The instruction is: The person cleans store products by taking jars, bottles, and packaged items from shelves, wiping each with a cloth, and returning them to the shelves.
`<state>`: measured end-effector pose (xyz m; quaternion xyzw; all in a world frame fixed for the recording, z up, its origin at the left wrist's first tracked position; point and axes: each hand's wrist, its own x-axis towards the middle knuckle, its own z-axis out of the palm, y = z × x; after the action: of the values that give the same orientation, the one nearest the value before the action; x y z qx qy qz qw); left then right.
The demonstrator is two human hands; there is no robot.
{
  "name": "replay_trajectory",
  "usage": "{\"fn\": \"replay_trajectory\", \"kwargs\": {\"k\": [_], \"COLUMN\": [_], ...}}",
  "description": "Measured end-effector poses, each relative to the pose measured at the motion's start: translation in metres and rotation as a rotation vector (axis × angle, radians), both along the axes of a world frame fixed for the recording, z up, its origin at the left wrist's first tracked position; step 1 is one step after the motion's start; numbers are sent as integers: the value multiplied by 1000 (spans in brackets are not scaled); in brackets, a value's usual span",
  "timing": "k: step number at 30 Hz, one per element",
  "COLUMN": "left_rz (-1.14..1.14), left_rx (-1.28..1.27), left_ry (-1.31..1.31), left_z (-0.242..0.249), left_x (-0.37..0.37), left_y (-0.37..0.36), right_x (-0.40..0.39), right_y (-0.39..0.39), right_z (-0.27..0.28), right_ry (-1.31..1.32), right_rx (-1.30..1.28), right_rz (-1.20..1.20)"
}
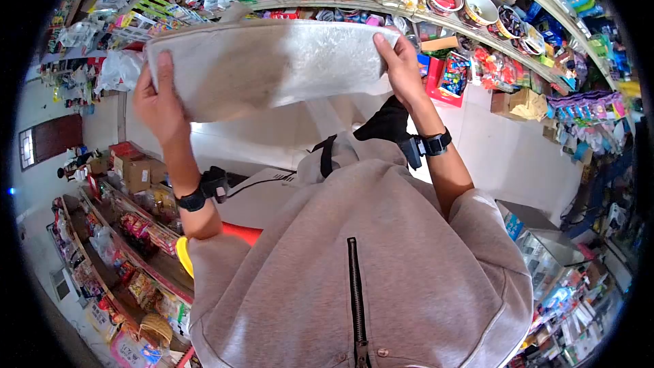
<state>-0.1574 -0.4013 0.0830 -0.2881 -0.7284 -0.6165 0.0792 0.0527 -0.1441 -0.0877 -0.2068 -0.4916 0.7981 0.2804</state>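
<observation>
Both hands hold up a long, whitish-grey folded cloth (pixel 272 68), stretched wide in front of my chest. My left hand (pixel 161 99) grips its left end, the thumb lying on the near face. At the other end, my right hand (pixel 400 61) pinches the upper right corner between thumb and fingers. The fingers behind the cloth are mostly hidden. A shadow falls across the middle of the cloth, and its lower edge sags on the left.
Beyond the cloth stands a shelf (pixel 327 1) packed with snack bags and bowls (pixel 482 8). A red box (pixel 444 85) of packets sits under it at right. Lower left, another shelf rack (pixel 122 232) holds packaged goods near cardboard boxes (pixel 133 170). A glass case (pixel 545 235) stands lower right.
</observation>
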Motion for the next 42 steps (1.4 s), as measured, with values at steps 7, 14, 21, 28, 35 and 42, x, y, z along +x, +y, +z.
{"fn": "replay_trajectory", "kwargs": {"k": [7, 14, 21, 28, 35, 42], "left_rz": [20, -39, -212, -321, -384, -212], "left_rx": [160, 122, 97, 216, 468, 374], "left_ry": [-494, -624, -679, -849, -992, -916], "left_z": [-44, -64, -82, -85, -82, -111], "left_x": [26, 47, 62, 82, 79, 51], "left_y": [9, 9, 29, 40, 32, 39], "right_x": [-7, 6, 0, 26, 7, -7], "right_y": [14, 5, -24, -74, -56, -27], "right_z": [-16, -71, -63, 32, 32, 75], "right_ry": [-130, -14, -308, 13, -6, -96], "right_rx": [-148, -390, 367, 753, 995, 857], "right_rz": [-93, 134, -55, 351, 202, 452]}}
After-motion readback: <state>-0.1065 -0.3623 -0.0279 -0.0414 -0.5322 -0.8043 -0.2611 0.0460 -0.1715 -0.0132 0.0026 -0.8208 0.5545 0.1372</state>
